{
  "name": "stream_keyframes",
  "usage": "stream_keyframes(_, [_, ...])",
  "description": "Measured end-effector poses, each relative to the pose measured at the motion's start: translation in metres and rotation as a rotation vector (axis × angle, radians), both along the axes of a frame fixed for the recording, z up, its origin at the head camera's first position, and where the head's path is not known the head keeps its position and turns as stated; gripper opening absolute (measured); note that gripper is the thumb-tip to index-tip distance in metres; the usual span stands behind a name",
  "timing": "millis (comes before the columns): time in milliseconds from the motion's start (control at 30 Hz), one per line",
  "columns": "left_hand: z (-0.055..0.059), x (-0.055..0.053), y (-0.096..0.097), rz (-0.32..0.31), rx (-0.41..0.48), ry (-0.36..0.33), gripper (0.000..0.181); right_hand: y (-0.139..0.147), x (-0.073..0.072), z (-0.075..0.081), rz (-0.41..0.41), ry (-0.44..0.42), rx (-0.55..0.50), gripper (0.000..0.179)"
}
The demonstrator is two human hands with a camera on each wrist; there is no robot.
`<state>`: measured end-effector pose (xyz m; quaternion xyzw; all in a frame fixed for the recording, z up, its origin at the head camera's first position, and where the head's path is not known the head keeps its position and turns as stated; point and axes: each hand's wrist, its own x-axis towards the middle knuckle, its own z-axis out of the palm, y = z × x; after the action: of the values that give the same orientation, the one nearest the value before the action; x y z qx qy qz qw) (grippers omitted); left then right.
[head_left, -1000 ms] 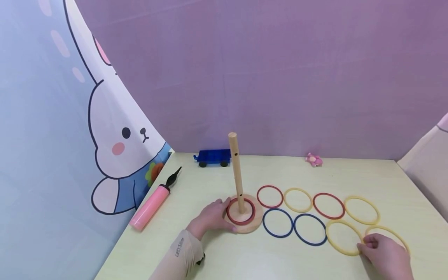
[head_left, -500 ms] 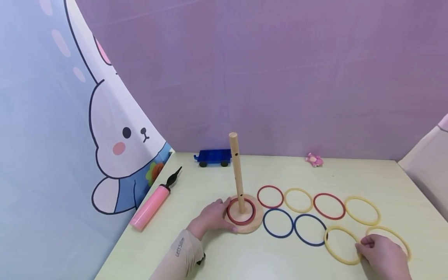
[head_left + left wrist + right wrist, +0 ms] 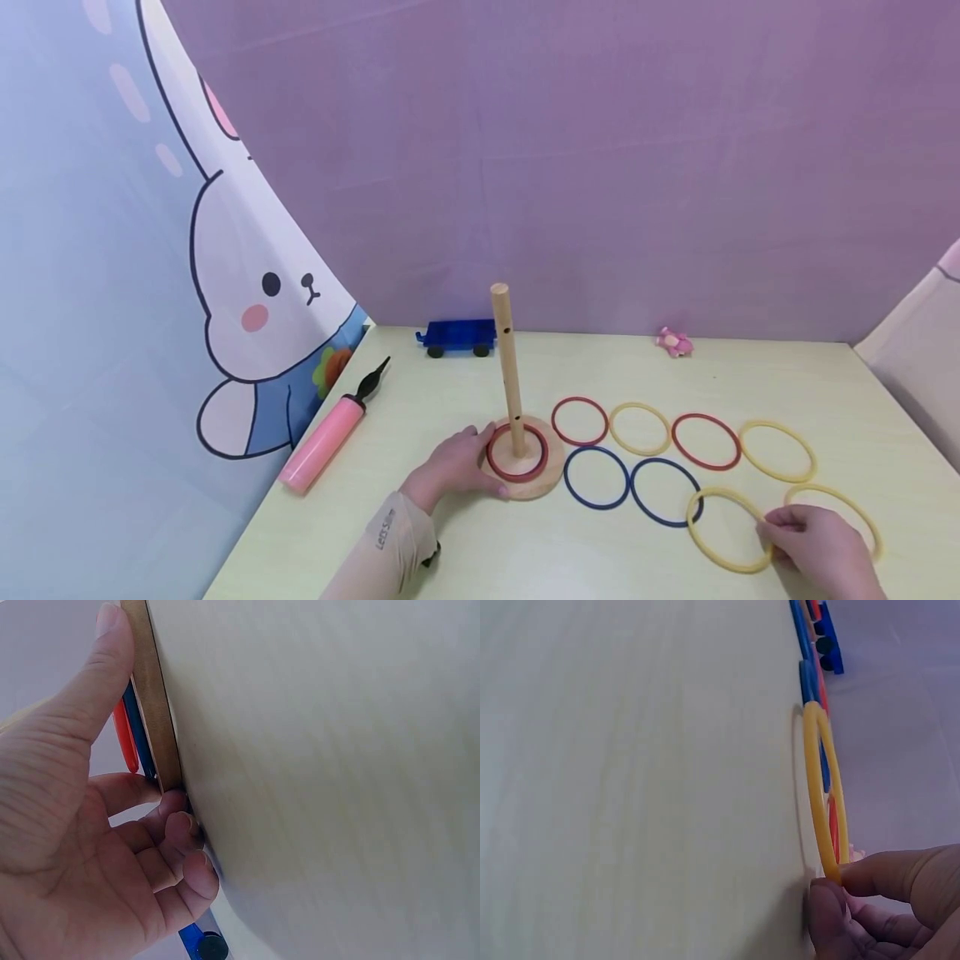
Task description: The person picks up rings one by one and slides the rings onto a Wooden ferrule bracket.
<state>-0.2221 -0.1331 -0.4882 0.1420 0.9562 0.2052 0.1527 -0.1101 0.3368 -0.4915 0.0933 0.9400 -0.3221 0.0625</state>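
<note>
One yellow ring [image 3: 816, 780], likely light and stiff, best held by its rim, hung just off the table [image 3: 570, 550], pinched by the right hand [image 3: 819, 546], while the left hand [image 3: 453, 467] gripped the wooden base [image 3: 556, 467].

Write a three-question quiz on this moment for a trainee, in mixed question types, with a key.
1. Which colour ring does the right hand pinch: (a) red, (b) blue, (c) yellow?
2. True or false: the left hand grips the pink hand pump.
3. How many red rings lie on the tabletop, off the wooden peg?

Key: 1. c, a yellow ring. 2. False; it grips the round wooden base. 3. Two.
</note>
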Motion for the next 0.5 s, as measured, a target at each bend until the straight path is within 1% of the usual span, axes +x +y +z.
stream_keyframes(133, [0.0,0.0,0.0,0.0,-0.002,0.003,0.114,-0.002,0.0,0.004,0.002,-0.002,-0.033,0.031])
stream_keyframes(267, [-0.002,-0.001,0.0,0.001,-0.008,0.007,0.115,-0.006,0.0,0.01,-0.004,0.01,-0.062,0.032])
stream_keyframes(433, [-0.002,-0.001,-0.001,0.004,-0.004,0.004,0.115,-0.012,-0.001,0.016,-0.028,0.008,-0.155,0.031])
stream_keyframes(500, [-0.003,-0.001,-0.001,0.007,-0.008,0.002,0.115,-0.014,-0.001,0.017,-0.03,0.01,-0.169,0.031])
